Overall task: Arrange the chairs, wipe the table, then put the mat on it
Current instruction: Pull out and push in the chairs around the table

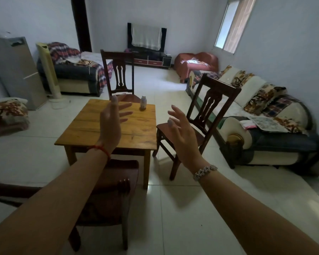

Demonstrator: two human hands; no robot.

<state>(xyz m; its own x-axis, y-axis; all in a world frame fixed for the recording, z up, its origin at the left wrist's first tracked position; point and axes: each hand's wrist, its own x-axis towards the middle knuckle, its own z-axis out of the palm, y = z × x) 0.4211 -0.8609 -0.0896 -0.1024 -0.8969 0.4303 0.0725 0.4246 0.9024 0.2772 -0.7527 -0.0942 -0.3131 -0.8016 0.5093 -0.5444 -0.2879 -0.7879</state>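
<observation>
chairs (206, 115) stand loosely around the bare surface (92, 133); our left hand (110, 122) and right hand (182, 133) hover, fingers spread, holding nothing; wiping and mat remain.

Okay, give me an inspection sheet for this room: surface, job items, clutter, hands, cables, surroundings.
Surface: wooden table, bare apart from one item.
Job's things: far chair, right chair, near chair around the table; no mat or cloth seen.
Clutter: small bottle standing near the table's far edge.
Hands: left hand and right hand raised, fingers spread, empty.
Cables: nothing seen.
Surroundings: sofa at right, TV stand at far wall.
</observation>
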